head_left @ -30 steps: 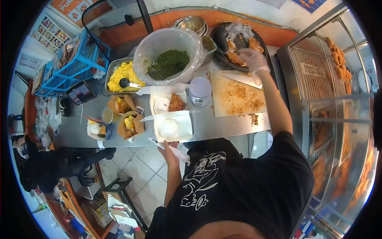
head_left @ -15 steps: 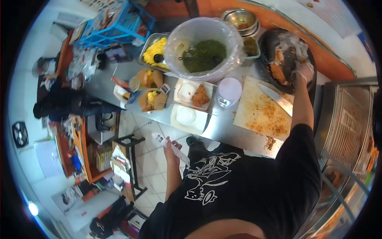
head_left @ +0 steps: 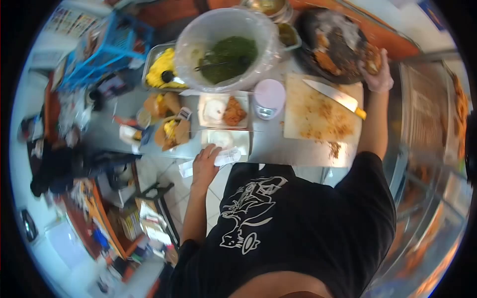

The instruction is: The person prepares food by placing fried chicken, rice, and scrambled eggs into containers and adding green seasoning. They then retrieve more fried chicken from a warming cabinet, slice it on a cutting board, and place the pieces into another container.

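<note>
Fried chicken piece (head_left: 372, 60) up in the gloved right hand (head_left: 379, 78), gripped beside the black pan (head_left: 304, 31): likely light, crusty, greasy, best held by its thick sides. Knife (head_left: 332, 93) on the cutting board (head_left: 297, 111), left of that hand; room opens above the board. Left hand (head_left: 204, 163) clutches a white paper strip (head_left: 227, 157) at the steel counter (head_left: 273, 153)'s near edge.

The right arm (head_left: 376, 121) stretches well forward, the gloved right hand (head_left: 378, 78) gripping with bent fingers; the left arm (head_left: 195, 211) reaches less far, the left hand (head_left: 205, 166) back upward, fingers curled
</note>
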A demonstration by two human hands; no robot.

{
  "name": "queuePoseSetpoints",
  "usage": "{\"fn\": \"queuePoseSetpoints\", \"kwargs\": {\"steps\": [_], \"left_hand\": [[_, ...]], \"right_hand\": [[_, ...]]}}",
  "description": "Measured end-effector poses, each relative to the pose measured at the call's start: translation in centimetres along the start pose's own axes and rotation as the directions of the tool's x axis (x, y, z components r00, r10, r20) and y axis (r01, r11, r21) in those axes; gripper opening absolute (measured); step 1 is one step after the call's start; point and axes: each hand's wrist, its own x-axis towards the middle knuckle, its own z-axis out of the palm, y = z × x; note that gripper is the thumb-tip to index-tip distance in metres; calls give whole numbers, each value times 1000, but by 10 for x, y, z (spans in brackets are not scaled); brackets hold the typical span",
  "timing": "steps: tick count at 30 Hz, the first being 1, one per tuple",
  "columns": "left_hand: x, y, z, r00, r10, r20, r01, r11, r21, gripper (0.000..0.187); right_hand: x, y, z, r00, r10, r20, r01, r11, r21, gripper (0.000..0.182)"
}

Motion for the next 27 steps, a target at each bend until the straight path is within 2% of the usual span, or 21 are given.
{"fn": "queuePoseSetpoints", "kwargs": {"steps": [1, 2, 3, 4, 5, 6, 7, 9, 10, 13, 14, 16, 18, 19, 21, 22, 23, 24, 25, 26, 27], "left_hand": [[9, -3, -4, 998, 60, 32, -62, 997, 39, 53], [17, -11, -3, 993, 69, 98, -73, 997, 34, 60], [24, -20, -1, 991, 98, 96, -100, 995, 22, 60], [31, -30, 4, 978, 178, 106, -187, 979, 84, 63], [36, -41, 10, 959, 254, 124, -271, 951, 146, 65], [40, -50, 17, 948, 303, 99, -313, 943, 109, 67], [42, -60, 23, 934, 349, 81, -355, 932, 76, 69], [45, -71, 31, 896, 443, -13, -443, 896, 11, 69], [47, -70, 30, 862, 488, -133, -493, 870, -6, 64], [48, -77, 39, 857, 487, -166, -501, 864, -51, 55], [49, -74, 29, 876, 462, -139, -476, 875, -94, 45], [47, -75, 27, 879, 451, -156, -472, 871, -140, 44], [44, -75, 12, 881, 436, -185, -466, 865, -183, 44], [36, -74, -3, 880, 427, -211, -468, 854, -226, 42], [18, -79, -32, 884, 398, -243, -455, 852, -260, 39], [10, -88, -45, 885, 430, -177, -465, 811, -354, 38], [3, -99, -54, 880, 461, -114, -461, 769, -444, 37], [-2, -110, -62, 889, 443, -116, -447, 783, -433, 37], [-7, -121, -69, 898, 435, -74, -386, 694, -607, 32], [-12, -130, -75, 902, 431, -40, -309, 577, -756, 28], [-19, -140, -80, 912, 408, -51, -306, 590, -747, 28]], "right_hand": [[-6, 8, 2, 990, -101, 98, 37, 857, 514, 45], [-18, -24, -14, 970, 86, 226, -237, 524, 818, 43], [-32, -63, -24, 897, 174, 406, -416, 29, 909, 40], [-48, -82, -28, 901, 186, 391, -405, 41, 913, 40], [-67, -99, -28, 868, 122, 481, -452, -205, 868, 42], [-92, -121, -26, 834, 37, 551, -481, -440, 758, 45], [-122, -154, -22, 834, 60, 549, -469, -449, 761, 45], [-172, -230, -21, 750, 288, 595, -433, -467, 771, 52], [-197, -246, -11, 759, 193, 621, -460, -515, 723, 56], [-269, -289, 28, 710, 22, 704, -534, -634, 559, 69], [-284, -302, 38, 671, 70, 738, -569, -590, 573, 69], [-308, -317, 61, 638, 141, 757, -585, -551, 595, 68], [-317, -320, 83, 599, 315, 736, -667, -313, 676, 63], [-319, -324, 92, 602, 319, 732, -665, -307, 681, 63], [-318, -331, 113, 612, 502, 611, -770, 201, 606, 60], [-330, -322, 132, 679, 525, 513, -730, 413, 544, 61], [-326, -331, 140, 683, 506, 527, -728, 414, 546, 61], [-324, -347, 147, 838, 419, 349, -526, 791, 314, 62], [-324, -358, 151, 950, 225, 217, -226, 974, -21, 63], [-327, -359, 158, 947, 218, 238, -208, 976, -64, 62], [-323, -363, 155, 949, 193, 250, -188, 981, -45, 62]]}}
